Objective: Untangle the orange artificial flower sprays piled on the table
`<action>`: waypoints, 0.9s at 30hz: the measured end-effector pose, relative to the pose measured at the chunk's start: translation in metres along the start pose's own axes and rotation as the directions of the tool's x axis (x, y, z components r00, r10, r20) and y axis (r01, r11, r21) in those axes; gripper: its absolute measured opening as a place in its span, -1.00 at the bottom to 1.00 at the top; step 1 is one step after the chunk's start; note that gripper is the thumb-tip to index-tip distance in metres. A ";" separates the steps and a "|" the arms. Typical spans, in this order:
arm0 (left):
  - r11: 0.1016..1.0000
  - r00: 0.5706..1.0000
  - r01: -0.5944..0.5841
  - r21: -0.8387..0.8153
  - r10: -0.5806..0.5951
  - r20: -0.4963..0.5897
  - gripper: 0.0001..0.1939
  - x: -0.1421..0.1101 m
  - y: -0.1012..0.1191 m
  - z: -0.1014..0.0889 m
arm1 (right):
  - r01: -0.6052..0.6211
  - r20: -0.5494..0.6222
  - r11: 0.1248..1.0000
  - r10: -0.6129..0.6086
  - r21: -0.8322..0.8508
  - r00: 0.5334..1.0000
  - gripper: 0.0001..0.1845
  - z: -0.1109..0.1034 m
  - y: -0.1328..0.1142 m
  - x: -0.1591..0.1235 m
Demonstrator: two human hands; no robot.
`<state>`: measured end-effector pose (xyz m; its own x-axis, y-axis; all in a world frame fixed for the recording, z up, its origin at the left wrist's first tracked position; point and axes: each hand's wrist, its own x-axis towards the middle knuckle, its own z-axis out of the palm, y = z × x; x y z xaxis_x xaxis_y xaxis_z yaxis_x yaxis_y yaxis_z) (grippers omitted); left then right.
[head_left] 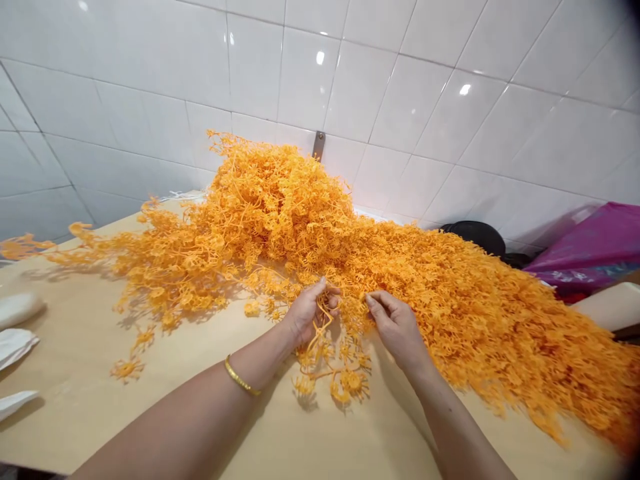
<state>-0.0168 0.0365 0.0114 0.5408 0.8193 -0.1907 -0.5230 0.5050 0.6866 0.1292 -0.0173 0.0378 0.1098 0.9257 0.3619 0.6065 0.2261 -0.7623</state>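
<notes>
My left hand (311, 312) is closed around the thin stems of an orange artificial flower spray (327, 373), whose spiky blossoms hang below over the table. Close by on the right, my right hand (395, 327) pinches an orange blossom or stem end between thumb and forefinger. A large heap of the same orange artificial flowers (280, 207) rises right behind both hands and runs far to the right. Tangled pieces make it hard to see where the held spray ends and the heap begins. A gold bangle (241, 377) circles my left wrist.
The tan tabletop (190, 413) carries the heap, with a white tiled wall (400, 120) behind. White pieces (17, 347) lie at the left edge. A black round object (475, 237) and a purple bag (590, 247) stand at the back right. Loose blossoms (127, 369) lie left of my hands.
</notes>
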 end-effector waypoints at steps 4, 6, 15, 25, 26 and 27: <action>0.991 0.998 0.028 -0.127 -0.020 0.067 -0.71 -0.002 0.000 0.000 | -0.033 0.040 0.994 0.038 -0.108 0.999 -0.84 -0.002 -0.004 -0.008; 0.980 0.998 0.017 -0.197 -0.006 0.058 -0.74 -0.006 0.004 0.003 | -0.043 0.059 0.972 0.058 -0.231 0.997 -0.82 -0.004 -0.006 -0.012; 0.982 0.982 -0.110 -0.153 0.131 0.137 -0.73 -0.034 0.046 0.033 | -0.004 0.068 0.966 0.022 -0.259 0.997 -0.63 -0.019 -0.020 -0.015; 0.576 0.786 -0.610 0.544 0.530 0.320 -0.73 -0.016 0.078 0.125 | -0.081 0.333 0.806 -0.148 0.586 0.931 -0.73 -0.010 -0.085 -0.002; 0.539 0.786 -0.608 0.583 0.509 0.350 -0.72 -0.016 0.083 0.128 | -0.081 0.305 0.795 -0.135 0.601 0.943 -0.78 -0.011 -0.084 0.002; 0.527 0.799 -0.592 0.610 0.481 0.360 -0.70 -0.017 0.087 0.128 | -0.087 0.286 0.786 -0.118 0.612 0.951 -0.81 -0.013 -0.081 0.006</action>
<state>0.0128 0.0314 0.1642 0.4182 0.7998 0.4306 -0.1941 -0.3844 0.9025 0.0908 -0.0342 0.1091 -0.1925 0.9404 0.2805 -0.0145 0.2831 -0.9590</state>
